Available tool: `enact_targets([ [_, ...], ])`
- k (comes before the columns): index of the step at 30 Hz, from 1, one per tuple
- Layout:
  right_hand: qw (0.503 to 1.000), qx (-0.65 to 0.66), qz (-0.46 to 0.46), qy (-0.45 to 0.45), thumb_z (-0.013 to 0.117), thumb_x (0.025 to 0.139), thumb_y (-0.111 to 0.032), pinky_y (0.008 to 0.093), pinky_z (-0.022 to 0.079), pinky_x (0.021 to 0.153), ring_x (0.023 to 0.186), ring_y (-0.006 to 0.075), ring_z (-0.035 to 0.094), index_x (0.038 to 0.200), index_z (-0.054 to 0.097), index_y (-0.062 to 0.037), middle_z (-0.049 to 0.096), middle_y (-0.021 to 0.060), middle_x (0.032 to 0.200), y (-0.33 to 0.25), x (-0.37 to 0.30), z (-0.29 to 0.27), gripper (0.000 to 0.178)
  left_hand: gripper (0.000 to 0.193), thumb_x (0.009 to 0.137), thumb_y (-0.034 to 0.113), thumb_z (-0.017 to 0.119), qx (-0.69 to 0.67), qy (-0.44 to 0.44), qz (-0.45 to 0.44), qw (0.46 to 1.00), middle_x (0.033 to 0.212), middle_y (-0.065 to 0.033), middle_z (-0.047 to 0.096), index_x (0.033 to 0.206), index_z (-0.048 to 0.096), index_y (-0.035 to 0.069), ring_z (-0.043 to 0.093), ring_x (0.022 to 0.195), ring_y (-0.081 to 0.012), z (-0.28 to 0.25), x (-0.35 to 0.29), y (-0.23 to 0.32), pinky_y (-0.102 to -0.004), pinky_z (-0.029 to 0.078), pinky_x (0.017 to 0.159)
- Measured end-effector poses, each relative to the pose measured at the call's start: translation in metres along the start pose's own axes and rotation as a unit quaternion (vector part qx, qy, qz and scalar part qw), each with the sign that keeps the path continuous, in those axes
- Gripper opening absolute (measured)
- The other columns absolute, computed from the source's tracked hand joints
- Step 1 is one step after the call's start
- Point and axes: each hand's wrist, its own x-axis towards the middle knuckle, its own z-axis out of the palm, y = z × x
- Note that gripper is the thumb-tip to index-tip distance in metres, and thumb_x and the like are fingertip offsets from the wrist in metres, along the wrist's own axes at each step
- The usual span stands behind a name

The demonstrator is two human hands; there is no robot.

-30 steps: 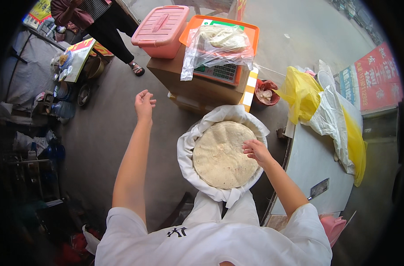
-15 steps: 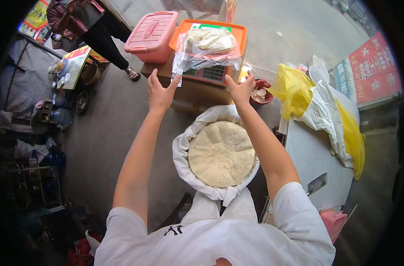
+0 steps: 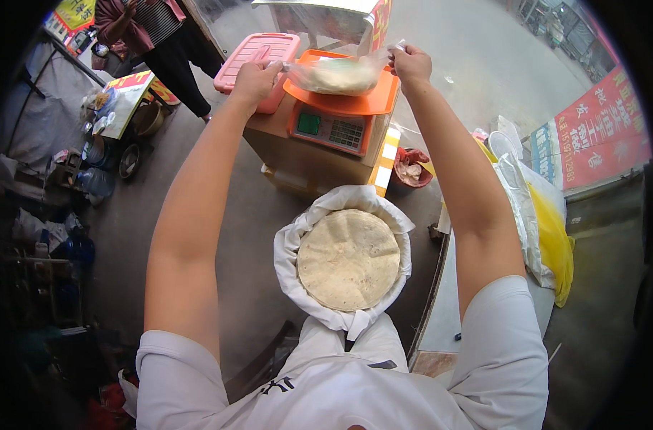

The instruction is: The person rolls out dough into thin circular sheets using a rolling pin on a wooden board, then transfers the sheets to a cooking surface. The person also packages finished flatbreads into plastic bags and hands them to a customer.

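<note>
A clear plastic bag (image 3: 341, 76) with pale flatbread in it is stretched between my two hands, over the orange pan (image 3: 375, 102) of a weighing scale (image 3: 330, 131). My left hand (image 3: 254, 82) is closed on one upper corner of the bag. At the opposite corner, my right hand (image 3: 411, 63) grips the plastic. Whether the bag's underside touches the pan, I cannot tell. Close before my body stands a round container lined with white cloth (image 3: 287, 269), and a stack of round flatbreads (image 3: 348, 260) lies in it.
The scale rests on a brown cardboard box (image 3: 305, 166), beside a pink lidded bin (image 3: 258, 61). A red bucket (image 3: 412, 172) stands to the box's right. Yellow and white plastic sheets (image 3: 545, 229) cover part of the right-hand table. Another person (image 3: 165, 43) stands at the far left.
Both hands have moved forward from open beside the bag to gripping its corners. The bag's edges are now raised and pulled taut, uncovering the scale's display.
</note>
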Motion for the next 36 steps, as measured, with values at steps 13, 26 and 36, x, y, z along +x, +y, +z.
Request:
enact_targets([
  [13, 0.933, 0.046, 0.2, -0.296, 0.058, 0.095, -0.024, 0.0295, 0.05, 0.07, 0.061, 0.0162, 0.058, 0.078, 0.057, -0.0076, 0.055, 0.0012, 0.062, -0.029, -0.173, -0.089, 0.024, 0.024, 0.102, 0.031, 0.055, -0.457, -0.256, -0.176, 0.833, 0.087, 0.0013, 0.065, 0.101, 0.066, 0.01, 0.062, 0.092, -0.0149, -0.033, -0.199, -0.015, -0.0302, 0.046, 0.092],
  [26, 0.927, 0.082, 0.233, -0.282, 0.043, 0.093, -0.007, 0.0249, 0.047, 0.071, 0.071, 0.0139, 0.064, 0.121, 0.064, 0.0024, 0.064, 0.0065, 0.085, 0.068, -0.34, -0.109, 0.037, 0.026, 0.094, 0.016, 0.066, -0.146, -0.207, -0.146, 0.956, 0.093, -0.0085, 0.073, 0.115, 0.07, 0.001, 0.064, 0.062, -0.0109, 0.077, -0.35, -0.075, -0.0234, 0.05, 0.056],
  [36, 0.961, 0.009, 0.182, -0.21, 0.055, 0.092, -0.01, 0.0312, 0.046, 0.087, 0.09, 0.0194, 0.061, 0.103, 0.068, 0.0016, 0.064, 0.0085, 0.1, 0.087, -0.347, -0.109, 0.021, 0.055, 0.105, 0.05, 0.034, -0.386, -0.362, -0.167, 0.832, 0.103, -0.0123, 0.07, 0.101, 0.063, 0.003, 0.066, 0.095, -0.0291, 0.087, -0.328, -0.118, -0.0414, 0.049, 0.09],
])
